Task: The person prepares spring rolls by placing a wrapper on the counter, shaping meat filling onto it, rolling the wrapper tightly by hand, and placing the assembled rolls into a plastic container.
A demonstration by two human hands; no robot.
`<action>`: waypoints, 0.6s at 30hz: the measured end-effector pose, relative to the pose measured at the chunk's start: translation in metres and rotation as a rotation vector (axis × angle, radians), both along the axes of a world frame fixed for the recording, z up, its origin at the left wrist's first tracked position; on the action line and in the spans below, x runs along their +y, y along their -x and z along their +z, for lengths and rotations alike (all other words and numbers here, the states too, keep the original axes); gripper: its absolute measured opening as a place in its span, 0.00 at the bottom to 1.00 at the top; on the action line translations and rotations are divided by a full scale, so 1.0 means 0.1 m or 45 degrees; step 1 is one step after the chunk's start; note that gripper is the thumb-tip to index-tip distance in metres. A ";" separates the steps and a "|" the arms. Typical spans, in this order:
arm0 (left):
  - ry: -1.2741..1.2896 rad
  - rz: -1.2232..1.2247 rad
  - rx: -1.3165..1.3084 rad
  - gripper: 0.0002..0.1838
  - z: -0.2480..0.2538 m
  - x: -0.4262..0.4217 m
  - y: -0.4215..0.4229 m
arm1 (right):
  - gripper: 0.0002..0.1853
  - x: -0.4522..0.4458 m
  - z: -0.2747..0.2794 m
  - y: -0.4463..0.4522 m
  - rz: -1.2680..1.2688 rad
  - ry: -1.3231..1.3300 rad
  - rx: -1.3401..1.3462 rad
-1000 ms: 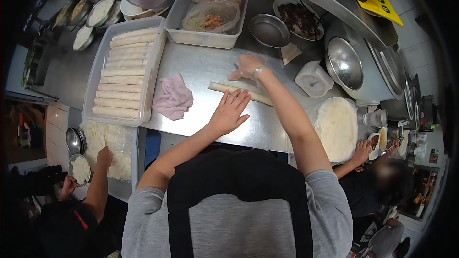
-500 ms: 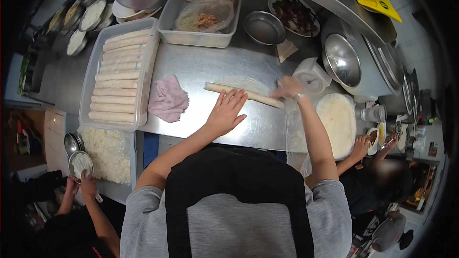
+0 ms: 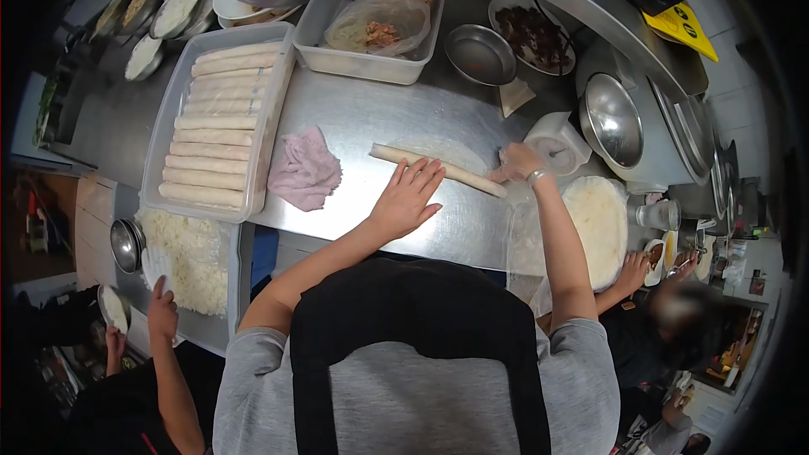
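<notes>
Touching roll [image 3: 465, 176]: left fingers [image 3: 421, 175]; yellow sign [image 3: 679, 27] illegible.

A metal counter [image 3: 358, 109] bears a clear tub [image 3: 276, 114] at left, a pink cloth [image 3: 305, 170] and pale roll [image 3: 472, 179] mid-frame, a second tub [image 3: 358, 66] at top, and a bowl [image 3: 480, 52] and scale [image 3: 556, 148] right of centre.
</notes>
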State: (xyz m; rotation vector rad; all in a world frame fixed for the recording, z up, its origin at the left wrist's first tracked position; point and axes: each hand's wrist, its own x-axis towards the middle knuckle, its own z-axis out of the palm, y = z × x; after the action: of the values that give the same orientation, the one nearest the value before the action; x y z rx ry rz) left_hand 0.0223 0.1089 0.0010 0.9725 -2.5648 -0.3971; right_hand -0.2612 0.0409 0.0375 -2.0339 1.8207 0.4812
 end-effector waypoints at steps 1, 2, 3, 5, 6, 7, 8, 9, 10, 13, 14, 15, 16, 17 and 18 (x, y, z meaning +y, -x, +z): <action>-0.009 -0.003 0.010 0.34 0.00 -0.01 0.00 | 0.34 0.01 -0.03 0.04 -0.020 -0.007 0.020; -0.017 -0.012 0.018 0.34 -0.01 -0.01 0.01 | 0.34 -0.02 0.01 -0.03 -0.031 -0.005 0.019; -0.014 -0.028 0.016 0.34 -0.01 -0.01 0.01 | 0.34 -0.12 0.10 -0.21 -0.095 -0.001 -0.049; -0.004 -0.009 0.037 0.34 -0.02 0.00 0.01 | 0.34 -0.27 0.21 -0.56 -0.194 0.041 -0.135; 0.000 -0.026 0.035 0.34 -0.02 -0.01 0.02 | 0.34 -0.35 0.23 -0.72 -0.224 0.077 -0.153; 0.006 -0.018 0.037 0.34 -0.02 -0.01 0.02 | 0.36 -0.46 0.17 -0.85 -0.223 0.073 -0.170; 0.011 -0.008 0.039 0.34 -0.02 0.00 0.02 | 0.37 -0.51 0.17 -0.96 -0.219 0.069 -0.188; 0.012 -0.014 0.035 0.34 -0.02 -0.01 0.02 | 0.37 -0.51 0.20 -1.00 -0.225 0.070 -0.191; 0.014 -0.012 0.030 0.34 -0.02 -0.01 0.02 | 0.37 -0.52 0.24 -1.02 -0.182 0.026 -0.157; 0.015 -0.002 0.024 0.34 -0.02 0.00 0.02 | 0.36 -0.37 0.20 -0.91 -0.058 0.035 -0.083; 0.017 -0.006 0.021 0.34 -0.02 0.00 0.01 | 0.34 -0.28 0.16 -0.78 0.012 0.091 -0.045; 0.014 0.006 0.025 0.34 -0.02 0.00 0.01 | 0.34 -0.21 0.16 -0.61 -0.048 0.028 -0.042; 0.005 0.000 0.027 0.34 -0.02 0.00 0.01 | 0.34 -0.13 0.17 -0.42 -0.109 -0.032 -0.038; -0.004 -0.008 0.028 0.34 -0.02 0.00 0.01 | 0.34 -0.04 0.13 -0.23 -0.145 -0.065 -0.023; -0.003 -0.002 0.031 0.34 -0.02 0.00 0.00 | 0.34 0.04 0.14 -0.12 -0.184 -0.095 -0.007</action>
State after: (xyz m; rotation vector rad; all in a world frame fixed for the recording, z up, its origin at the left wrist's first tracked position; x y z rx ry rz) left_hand 0.0221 0.1088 -0.0009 0.9604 -2.5440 -0.4105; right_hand -0.2492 0.0453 0.0511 -1.8375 1.9000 0.4937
